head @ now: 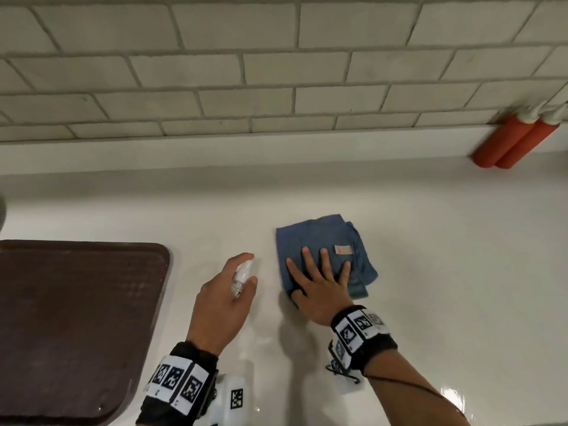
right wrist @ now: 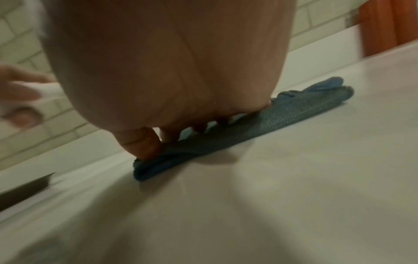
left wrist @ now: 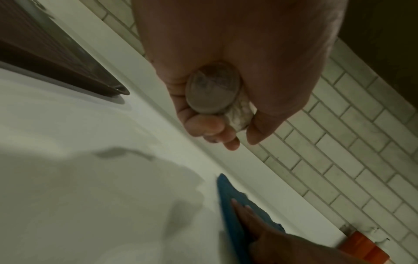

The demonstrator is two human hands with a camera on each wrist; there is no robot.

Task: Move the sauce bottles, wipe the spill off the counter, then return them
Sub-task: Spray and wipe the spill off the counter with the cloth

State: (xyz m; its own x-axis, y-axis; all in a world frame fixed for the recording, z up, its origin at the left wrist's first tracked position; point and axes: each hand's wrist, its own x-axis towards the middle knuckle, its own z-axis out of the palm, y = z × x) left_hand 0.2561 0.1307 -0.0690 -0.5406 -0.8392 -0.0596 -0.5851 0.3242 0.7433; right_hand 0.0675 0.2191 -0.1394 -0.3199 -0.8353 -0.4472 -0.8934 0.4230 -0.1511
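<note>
brown tray [head: 76, 318]: flat on counter, left side | tiled wall [head: 246, 72]: behind counter

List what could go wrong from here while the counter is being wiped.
1. The two red sauce bottles stand against the backsplash at the far right; a wide sweep of the blue cloth under the flat right hand might knock them.
2. The left hand grips a small spray bottle aimed near the cloth; a stray spray may wet the brown tray beside it.
3. The glossy counter looks wet, so the cloth could slide.
</note>
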